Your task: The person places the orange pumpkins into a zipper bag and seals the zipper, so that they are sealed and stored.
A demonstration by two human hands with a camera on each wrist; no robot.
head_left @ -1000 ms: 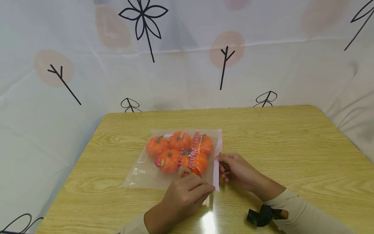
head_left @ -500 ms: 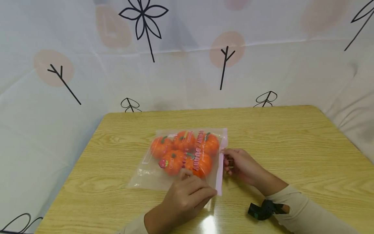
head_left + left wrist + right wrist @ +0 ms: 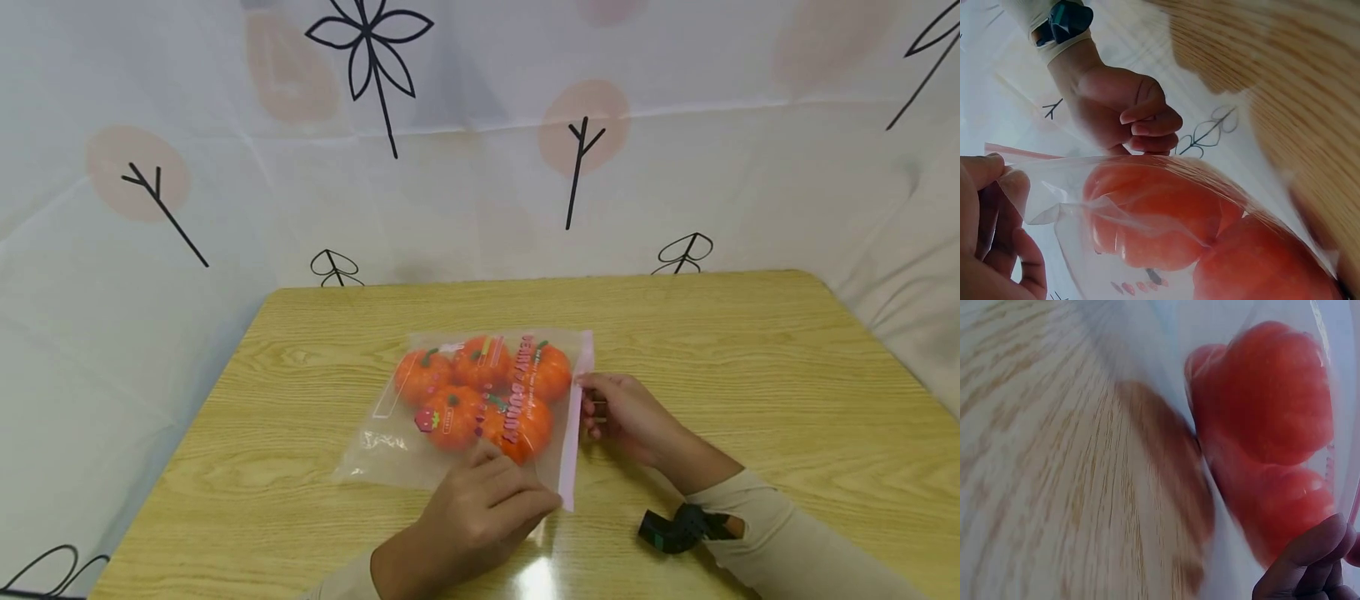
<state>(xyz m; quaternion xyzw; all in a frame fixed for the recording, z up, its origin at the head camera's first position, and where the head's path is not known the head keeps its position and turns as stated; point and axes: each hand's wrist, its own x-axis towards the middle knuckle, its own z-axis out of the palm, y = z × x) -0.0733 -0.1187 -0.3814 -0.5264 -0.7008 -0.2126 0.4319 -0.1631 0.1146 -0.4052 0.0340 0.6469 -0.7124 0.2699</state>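
A clear plastic zip bag [image 3: 386,458] with printed lettering and a pink top strip [image 3: 576,425] lies on its side on the table. Several orange toy pumpkins [image 3: 452,417] with green stems show through it. My left hand [image 3: 480,512] pinches the near end of the strip between thumb and finger. Higher along the same strip, my right hand [image 3: 630,421] pinches the edge. In the left wrist view the left hand's fingers [image 3: 982,169] hold the bag's corner, and the right hand [image 3: 1122,109] is behind the bag. Pumpkins [image 3: 1272,394] fill the bag in the right wrist view.
The bag rests on a wood-grain table [image 3: 750,350]. A white cloth [image 3: 480,200] with plant drawings hangs behind and at the sides. A black camera mount [image 3: 671,531] sits on the right wrist, close above the tabletop.
The bag with its pumpkins has slid a little to the right. My right hand has moved right and slightly away with the strip; the left hand has shifted only slightly right.
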